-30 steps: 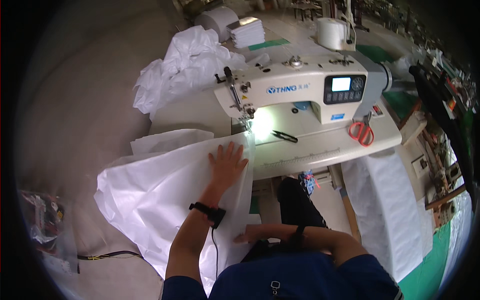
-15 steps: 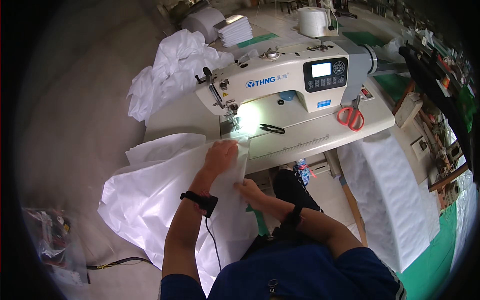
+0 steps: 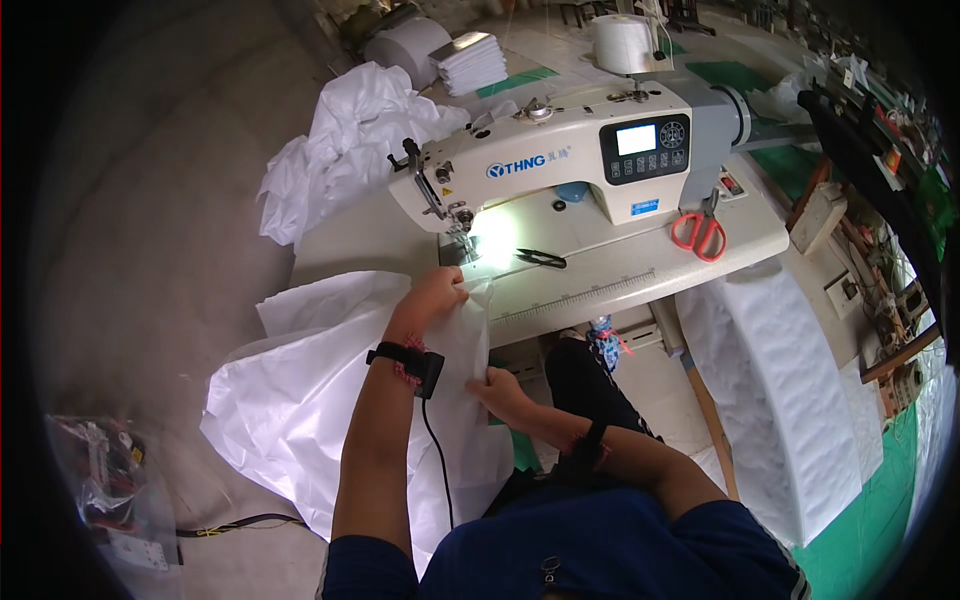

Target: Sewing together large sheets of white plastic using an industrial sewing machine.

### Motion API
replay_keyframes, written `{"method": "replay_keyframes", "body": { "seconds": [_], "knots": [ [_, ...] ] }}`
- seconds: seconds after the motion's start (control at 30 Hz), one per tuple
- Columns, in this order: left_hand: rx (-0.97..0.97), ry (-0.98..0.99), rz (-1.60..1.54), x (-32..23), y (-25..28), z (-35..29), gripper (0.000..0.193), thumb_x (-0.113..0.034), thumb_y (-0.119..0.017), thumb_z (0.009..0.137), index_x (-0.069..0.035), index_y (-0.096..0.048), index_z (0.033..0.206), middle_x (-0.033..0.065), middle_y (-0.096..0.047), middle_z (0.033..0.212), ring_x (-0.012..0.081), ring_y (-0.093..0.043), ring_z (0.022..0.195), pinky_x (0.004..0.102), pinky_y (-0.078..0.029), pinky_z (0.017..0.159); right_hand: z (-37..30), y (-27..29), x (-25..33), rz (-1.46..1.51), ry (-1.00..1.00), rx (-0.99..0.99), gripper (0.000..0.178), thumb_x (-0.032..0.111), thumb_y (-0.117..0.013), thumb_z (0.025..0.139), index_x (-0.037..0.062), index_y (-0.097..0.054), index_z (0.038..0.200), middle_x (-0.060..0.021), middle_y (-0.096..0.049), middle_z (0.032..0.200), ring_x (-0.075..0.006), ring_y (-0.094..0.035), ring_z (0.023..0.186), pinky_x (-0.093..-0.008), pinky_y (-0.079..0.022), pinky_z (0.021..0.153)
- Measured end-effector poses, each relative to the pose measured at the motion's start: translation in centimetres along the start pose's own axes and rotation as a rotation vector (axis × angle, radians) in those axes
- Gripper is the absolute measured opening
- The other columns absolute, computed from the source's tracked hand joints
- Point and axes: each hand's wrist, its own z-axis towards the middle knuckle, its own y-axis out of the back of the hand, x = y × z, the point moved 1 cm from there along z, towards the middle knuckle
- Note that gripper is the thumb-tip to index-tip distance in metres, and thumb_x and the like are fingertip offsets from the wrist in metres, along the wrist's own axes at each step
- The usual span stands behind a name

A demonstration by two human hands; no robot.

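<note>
A large white plastic-like sheet [image 3: 300,400] hangs over the table's near edge and down across my lap. My left hand [image 3: 437,293] grips it close to the needle area, fingers closed on the material. Lower down, my right hand [image 3: 500,393] pinches the sheet's right edge. Just beyond the left hand stands a white sewing machine [image 3: 540,150]; its lamp lights the presser foot [image 3: 462,248], and the sheet's top edge lies close in front of it. To the right of the foot, black thread snips [image 3: 541,258] rest on the machine bed.
Red-handled scissors [image 3: 699,236] lie at the table's right. A crumpled white heap [image 3: 345,140] is behind on the left. A thread cone [image 3: 626,44] stands at the back. Long white material [image 3: 770,390] drapes off the right side. A plastic bag [image 3: 105,480] sits at lower left.
My left hand has gone from lying flat on the sheet to gripping it, shifting slightly left and up. The sheet's edge there is bunched. My right hand stays nearly in place.
</note>
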Motion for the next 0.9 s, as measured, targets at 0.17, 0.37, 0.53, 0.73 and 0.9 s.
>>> {"method": "replay_keyframes", "body": {
  "seconds": [0.17,0.37,0.53,0.73,0.9],
  "knots": [
    [-0.008,-0.100,0.088,3.1,0.1,-0.9,0.025,-0.020,-0.064,0.072,-0.003,-0.060,0.090,0.0147,-0.060,0.087,0.0294,-0.060,0.084,0.0364,-0.047,0.073,-1.2,0.8,5.1,-0.736,0.178,-0.195,0.038,0.032,-0.060,0.080,-0.0031,-0.058,0.094,-0.0220,-0.062,0.087,-0.0315,-0.064,0.076,-0.0377,-0.049,0.070],
    [-0.223,-0.170,-0.145,-5.9,4.8,-6.3,0.020,-0.012,-0.066,0.074,-0.002,-0.059,0.090,0.0076,-0.062,0.084,0.0211,-0.060,0.080,0.0311,-0.046,0.069,3.6,4.7,10.6,-0.450,0.564,-0.556,0.034,0.034,-0.055,0.086,0.0002,-0.057,0.087,-0.0143,-0.061,0.071,-0.0260,-0.061,0.065,-0.0376,-0.047,0.061],
    [-0.660,-0.598,0.264,-6.3,6.9,-8.8,0.017,-0.020,-0.062,0.078,-0.006,-0.060,0.087,0.0090,-0.060,0.084,0.0278,-0.057,0.081,0.0368,-0.045,0.071,4.8,2.4,11.9,-0.283,0.670,-0.182,0.017,0.015,-0.050,0.091,-0.0002,-0.058,0.091,0.0009,-0.050,0.062,-0.0052,-0.043,0.057,-0.0238,-0.038,0.050],
    [-0.250,-0.356,-0.258,-5.7,7.5,-8.6,0.016,-0.016,-0.060,0.082,-0.001,-0.059,0.087,0.0101,-0.060,0.080,0.0253,-0.056,0.073,0.0332,-0.044,0.065,3.2,1.0,13.7,-0.473,0.813,-0.274,0.027,0.012,-0.051,0.089,-0.0059,-0.049,0.109,-0.0191,-0.052,0.059,-0.0303,-0.052,0.052,-0.0360,-0.042,0.053],
    [-0.193,-0.348,-0.434,-4.4,7.9,-8.3,0.012,-0.012,-0.059,0.086,0.000,-0.059,0.089,0.0025,-0.056,0.078,0.0097,-0.049,0.072,0.0240,-0.042,0.066,2.9,1.1,14.4,-0.531,0.850,-0.131,0.057,0.007,-0.048,0.088,-0.0074,-0.021,0.136,-0.0238,-0.055,0.071,-0.0344,-0.058,0.067,-0.0364,-0.046,0.064]
  ]
}}
